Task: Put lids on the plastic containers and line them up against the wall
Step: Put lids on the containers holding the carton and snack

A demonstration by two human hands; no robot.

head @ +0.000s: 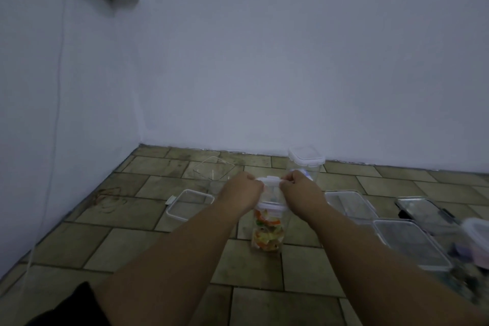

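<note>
A tall clear container (pixel 267 233) with colourful contents stands on the tiled floor in the middle. Its white lid (pixel 268 182) is gripped from both sides: my left hand (pixel 242 189) holds the left edge, my right hand (pixel 299 186) the right edge. Whether the lid sits on the container is hidden by my hands. Behind them, near the wall, stands a tall clear container with a white lid on it (pixel 305 160). An open clear container (pixel 213 169) without a lid stands to its left.
A flat clear lid (pixel 189 204) lies on the floor at the left. Several flat lids and containers (pixel 412 243) lie at the right, with a round tub (pixel 479 241) at the edge. The wall corner is far left, where a cable hangs down.
</note>
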